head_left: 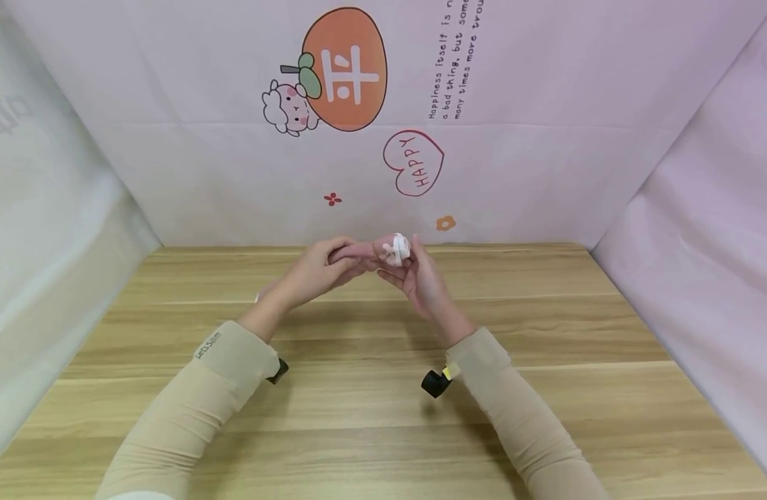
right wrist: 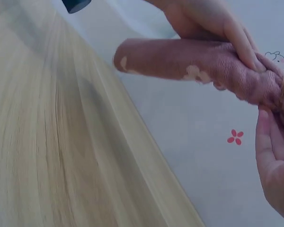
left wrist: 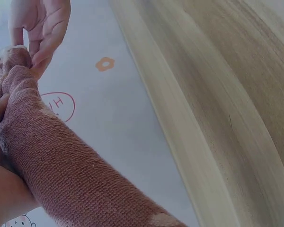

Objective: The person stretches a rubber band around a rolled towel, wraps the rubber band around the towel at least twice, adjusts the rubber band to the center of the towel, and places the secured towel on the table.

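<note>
In the head view, a pinkish rolled towel with a white, bunched end is hovering above the wooden table; the left hand is curling its fingers round it. In the left wrist view, its ribbed roll is narrowing toward the right hand, whose fingers are extending loosely. In the right wrist view, a thin band is cinching the towel, right fingertips touching just beneath.

Pale printed cloth backs a wood-grain tabletop.
</note>
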Demonstrator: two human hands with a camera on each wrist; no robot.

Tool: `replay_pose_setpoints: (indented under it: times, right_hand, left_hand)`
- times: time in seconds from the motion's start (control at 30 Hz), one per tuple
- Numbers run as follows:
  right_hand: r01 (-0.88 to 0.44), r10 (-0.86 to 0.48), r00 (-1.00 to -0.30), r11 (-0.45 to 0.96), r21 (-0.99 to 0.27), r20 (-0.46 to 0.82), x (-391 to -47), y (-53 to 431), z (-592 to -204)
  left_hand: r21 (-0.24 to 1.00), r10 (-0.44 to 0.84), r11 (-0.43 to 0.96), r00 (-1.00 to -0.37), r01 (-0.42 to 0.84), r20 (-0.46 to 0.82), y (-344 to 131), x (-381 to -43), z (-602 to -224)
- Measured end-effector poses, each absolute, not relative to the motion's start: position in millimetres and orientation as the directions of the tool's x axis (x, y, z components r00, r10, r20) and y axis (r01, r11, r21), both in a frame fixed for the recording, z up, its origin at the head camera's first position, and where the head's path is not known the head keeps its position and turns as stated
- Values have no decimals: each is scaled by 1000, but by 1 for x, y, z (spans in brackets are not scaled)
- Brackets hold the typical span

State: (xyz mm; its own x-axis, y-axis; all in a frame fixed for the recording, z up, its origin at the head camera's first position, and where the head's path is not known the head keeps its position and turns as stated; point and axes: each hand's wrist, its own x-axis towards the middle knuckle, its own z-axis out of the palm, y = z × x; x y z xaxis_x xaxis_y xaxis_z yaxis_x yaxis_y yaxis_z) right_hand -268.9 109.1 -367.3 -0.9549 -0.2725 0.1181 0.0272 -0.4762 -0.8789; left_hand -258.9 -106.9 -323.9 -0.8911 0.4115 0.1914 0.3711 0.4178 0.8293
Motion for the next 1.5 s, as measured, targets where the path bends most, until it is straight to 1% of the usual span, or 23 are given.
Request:
replay_pose_setpoints:
  times: [0.17,0.27,0.37,0.5,0.6,0.67,0.87,0.93,1.1,1.2,1.3,1.4,1.5]
  right_hand:
    - [65,-181,-983,-528,-847,38,-268,104,-359]
    - [88,-147,-989,-557,-826,-6,-267,103,-354]
    - [109,-150,-988,-582,-806,-26,-266,104,-351]
    - [124,-163,-986,-605,-786,-30,-265,106,-351]
    - [121,-163,-986,-615,-779,-24,-265,107,-352]
    - [116,-162,-987,-620,-776,-17,-265,108,-352]
    - [98,-165,-986,-623,-776,8,-266,109,-352]
    - [95,-176,-984,-608,-788,17,-266,110,-353]
    - [78,-190,-981,-564,-822,38,-266,112,-354]
    - [45,-121,-992,-550,-834,26,-266,113,-354]
    - [-30,5,-999,-533,-846,32,-266,113,-356]
    - [-134,87,-991,-465,-875,106,-263,112,-360]
    - [-237,71,-972,-311,-920,226,-260,111,-362]
  left_hand:
    - [829,409,415,-890,376,199,-104,-259,-322]
    - [841,407,397,-892,368,198,-101,-260,-321]
    - [869,394,368,-902,330,176,-98,-259,-321]
    - [930,382,276,-916,243,126,-95,-258,-321]
    - [950,375,238,-921,204,104,-94,-259,-322]
    - [941,363,263,-925,215,110,-93,-260,-322]
    - [847,354,417,-917,330,183,-92,-264,-322]
    - [836,357,431,-915,340,188,-92,-266,-323]
    - [846,350,426,-921,319,172,-92,-266,-323]
    - [837,336,449,-927,313,167,-92,-267,-324]
    - [810,320,493,-932,317,170,-93,-268,-327]
    - [790,305,526,-937,316,172,-94,-269,-329]
    - [792,295,532,-942,300,158,-93,-269,-331]
